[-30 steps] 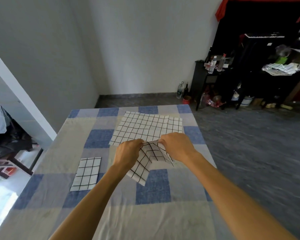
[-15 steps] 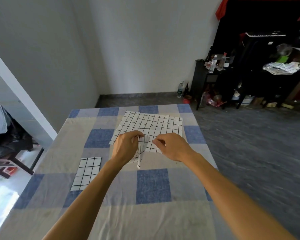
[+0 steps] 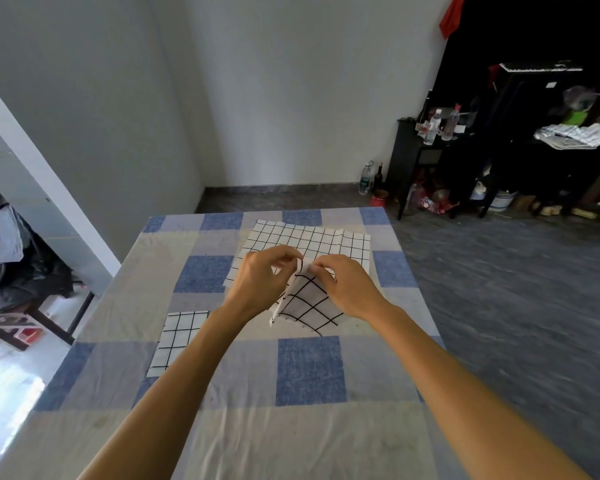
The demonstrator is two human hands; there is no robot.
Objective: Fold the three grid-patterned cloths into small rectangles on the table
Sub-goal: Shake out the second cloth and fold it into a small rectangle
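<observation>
A white cloth with a black grid [image 3: 307, 304] hangs half-folded above the middle of the table, pinched at its top edge by both hands. My left hand [image 3: 262, 280] grips the left part of that edge and my right hand [image 3: 349, 285] the right part, fingertips almost touching. Behind them a second grid cloth [image 3: 321, 239] lies spread flat near the far edge. A third grid cloth [image 3: 179, 332], folded into a small rectangle, lies at the left, partly hidden by my left forearm.
The table wears a blue, grey and beige checked cover [image 3: 310, 370]. Its right edge drops to a grey floor. A dark stand with bottles [image 3: 437, 128] and cluttered shelves stand at the far right. A chair with clothes [image 3: 11, 271] is at the left.
The held cloth went from hanging open, to bunched narrow between the hands, to hanging as a wider folded panel now. Both hands drew close together at its top edge.
</observation>
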